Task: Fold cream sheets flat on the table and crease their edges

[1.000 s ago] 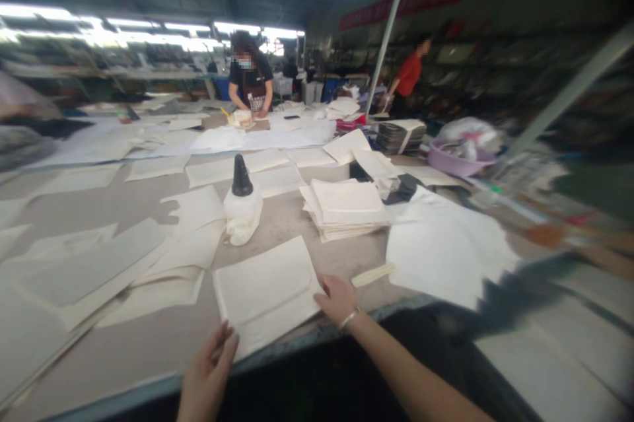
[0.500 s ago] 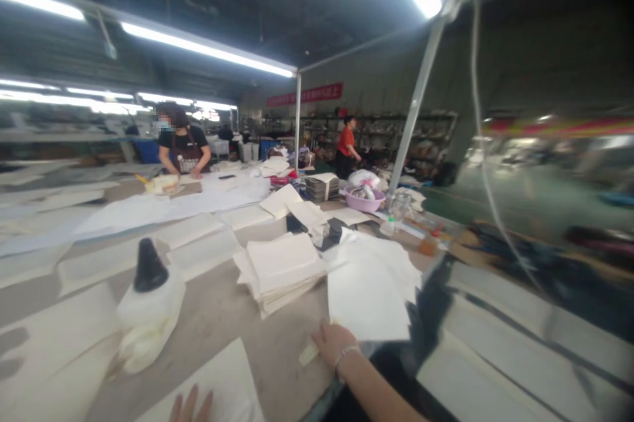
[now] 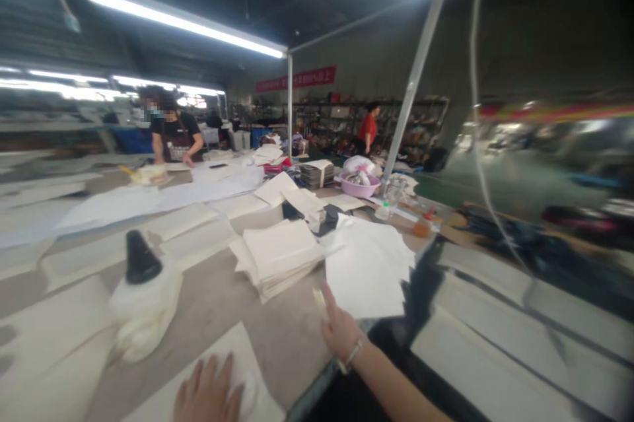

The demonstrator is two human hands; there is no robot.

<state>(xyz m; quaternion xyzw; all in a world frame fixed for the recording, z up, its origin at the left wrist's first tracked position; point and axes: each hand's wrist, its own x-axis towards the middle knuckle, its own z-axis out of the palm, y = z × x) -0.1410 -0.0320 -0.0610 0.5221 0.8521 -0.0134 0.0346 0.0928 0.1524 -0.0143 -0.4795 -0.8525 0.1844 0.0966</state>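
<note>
My left hand lies flat, fingers slightly apart, on a cream sheet at the table's near edge. A white crumpled patch shows on that sheet beside my fingers. My right hand is closed around a small, pale, flat strip-like tool; its exact kind is blurred. It is raised near the corner of the white sheets. Left of both hands stands a whitish, lumpy bottle with a black cone top. Beyond my hands sits a stack of cream sheets.
More cream panels lie on a dark surface at right. A purple basin, a bundled dark stack and a small orange bottle stand farther back. A metal post rises at right. A co-worker works across the table.
My right hand has lifted the pale strip-like tool off the tabletop and tilted it upward. My left hand has come farther into view over the sheet. The view has shifted slightly.
</note>
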